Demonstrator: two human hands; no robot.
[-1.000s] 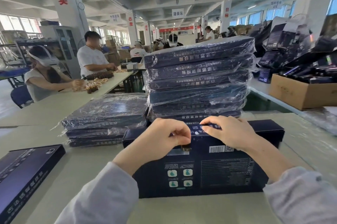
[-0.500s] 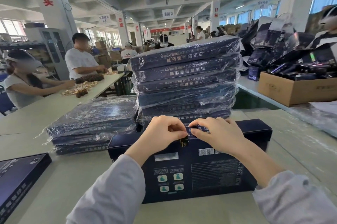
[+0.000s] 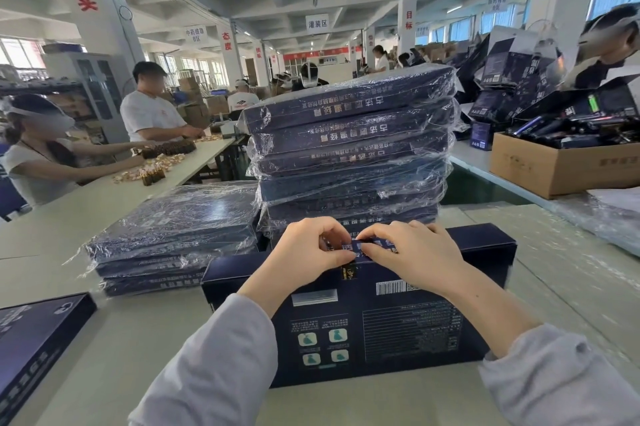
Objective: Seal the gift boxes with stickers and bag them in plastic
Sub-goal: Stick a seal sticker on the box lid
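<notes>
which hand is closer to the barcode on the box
Right. The right hand is just above the barcode in view; the left hand is farther left, beyond the sticker.

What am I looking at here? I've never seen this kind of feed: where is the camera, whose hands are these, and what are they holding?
There is no machine here: a person works with bare hands. The single picture comes from a wide-angle camera on that person's head, looking forward and down, so the grey sleeves at the bottom are their own arms. A dark blue gift box stands on its long side on the table, printed back toward the camera. The left hand pinches a small dark sticker with gold print over the box's top edge. The right hand grips that edge right beside it. Behind stand a tall stack of boxes already in plastic and a lower stack to its left. An unbagged box lies at the far left, a cardboard carton at the right.
</notes>
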